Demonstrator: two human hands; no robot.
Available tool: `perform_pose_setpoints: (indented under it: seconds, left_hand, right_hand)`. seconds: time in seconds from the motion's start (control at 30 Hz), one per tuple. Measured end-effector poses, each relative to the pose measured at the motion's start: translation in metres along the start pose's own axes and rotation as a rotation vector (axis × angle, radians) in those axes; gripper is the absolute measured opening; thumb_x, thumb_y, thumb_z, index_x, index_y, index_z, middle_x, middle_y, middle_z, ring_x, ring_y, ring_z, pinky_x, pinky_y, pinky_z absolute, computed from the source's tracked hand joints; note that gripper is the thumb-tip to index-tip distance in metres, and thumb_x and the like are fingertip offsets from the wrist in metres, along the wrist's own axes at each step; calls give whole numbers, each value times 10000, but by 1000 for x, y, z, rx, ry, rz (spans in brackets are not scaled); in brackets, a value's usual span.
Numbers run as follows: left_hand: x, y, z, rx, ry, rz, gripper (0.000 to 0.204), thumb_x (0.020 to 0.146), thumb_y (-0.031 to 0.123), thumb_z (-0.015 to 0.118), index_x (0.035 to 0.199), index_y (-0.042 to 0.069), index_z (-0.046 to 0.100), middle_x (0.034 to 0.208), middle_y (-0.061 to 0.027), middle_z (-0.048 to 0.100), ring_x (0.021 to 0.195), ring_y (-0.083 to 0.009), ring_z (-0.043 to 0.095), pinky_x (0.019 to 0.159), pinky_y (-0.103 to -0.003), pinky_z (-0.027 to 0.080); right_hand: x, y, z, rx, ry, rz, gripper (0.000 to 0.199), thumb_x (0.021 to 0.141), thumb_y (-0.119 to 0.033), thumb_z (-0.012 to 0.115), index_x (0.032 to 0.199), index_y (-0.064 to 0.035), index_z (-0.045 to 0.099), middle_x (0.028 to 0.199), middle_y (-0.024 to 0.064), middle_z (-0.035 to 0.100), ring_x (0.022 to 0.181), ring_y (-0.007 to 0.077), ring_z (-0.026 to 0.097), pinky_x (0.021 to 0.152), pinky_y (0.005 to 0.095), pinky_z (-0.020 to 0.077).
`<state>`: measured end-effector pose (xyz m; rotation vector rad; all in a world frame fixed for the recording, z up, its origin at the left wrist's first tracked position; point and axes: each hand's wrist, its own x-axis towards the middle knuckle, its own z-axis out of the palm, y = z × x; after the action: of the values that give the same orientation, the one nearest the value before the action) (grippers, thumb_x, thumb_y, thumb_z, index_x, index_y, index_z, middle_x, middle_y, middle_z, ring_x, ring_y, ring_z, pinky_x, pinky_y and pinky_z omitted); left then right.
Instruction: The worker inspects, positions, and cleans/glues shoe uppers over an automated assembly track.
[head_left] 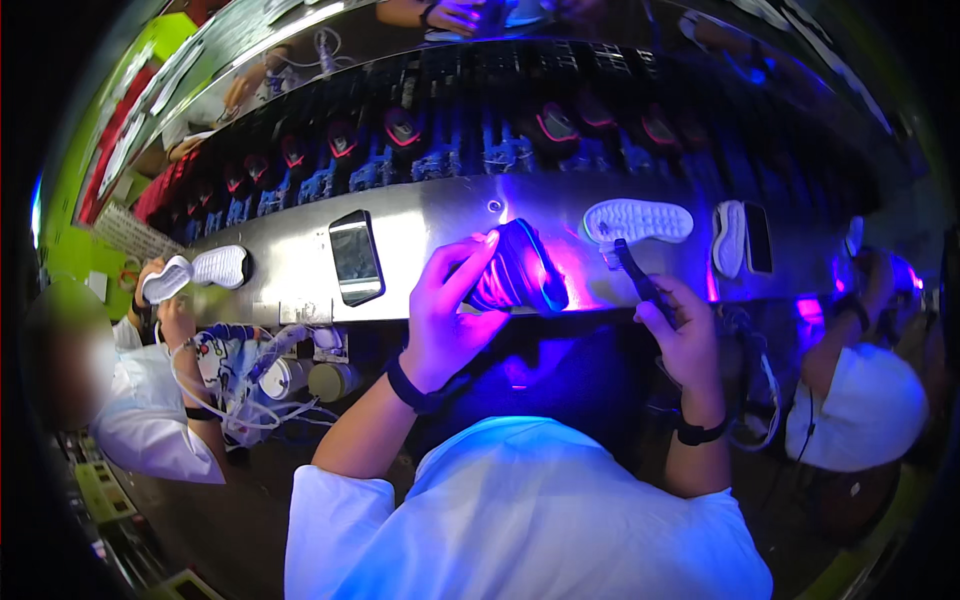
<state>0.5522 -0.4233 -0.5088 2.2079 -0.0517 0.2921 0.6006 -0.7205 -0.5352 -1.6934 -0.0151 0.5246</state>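
My left hand (447,312) is closed on a dark shoe upper (522,268), tilted over the near edge of the metal bench and lit violet. In my right hand (686,332) is a dark-handled brush (640,277), gripped between thumb and fingers. The brush's bristle head points up and to the left, close to the near edge of a white shoe sole (640,220) on the bench. Between the shoe upper and the brush there is a gap.
A phone (357,258) lies on the metal bench (285,285) to the left. Another white sole (729,240) and a dark phone (759,238) sit at the right. Behind runs a rack with dark red-rimmed shoes (403,128). Co-workers (150,400) (858,405) sit on both sides.
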Motion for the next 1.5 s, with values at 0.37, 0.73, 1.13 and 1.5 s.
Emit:
perform_pose_setpoints:
  seconds: [0.37, 0.73, 1.13, 1.5]
  left_hand:
    - [5, 14, -38, 380, 60, 793, 415, 722, 185, 796, 1128, 251, 745, 1178, -90, 612, 1110, -351, 639, 812, -417, 621]
    - [16, 27, -63, 463, -36, 761, 460, 738, 124, 762, 1171, 273, 725, 1201, -73, 611, 1115, -295, 639, 898, -416, 588]
    - [210, -173, 16, 442, -301, -571, 518, 748, 393, 747, 1107, 22, 704, 967, -213, 720, 924, -341, 714, 833, -430, 564]
    - [265, -297, 84, 990, -240, -768, 286, 903, 301, 600, 1048, 85, 717, 1064, -134, 717, 997, -298, 707, 819, -402, 576]
  right_hand:
    - [-52, -93, 7, -256, -26, -313, 351, 835, -95, 754, 1165, 0, 686, 943, 140, 717, 838, 225, 696, 767, 303, 522]
    - [-51, -85, 2, -281, -234, -244, 388, 815, -144, 766, 1183, -47, 691, 1035, 151, 724, 937, 241, 701, 856, 323, 518]
    - [-16, 49, -35, 82, 56, 261, 362, 955, -57, 600, 1313, -30, 554, 786, -26, 538, 557, 39, 450, 487, 199, 359]
    - [7, 105, -44, 11, 161, 275, 385, 952, -41, 585, 1328, 1, 514, 855, 42, 639, 597, 54, 503, 522, 214, 409]
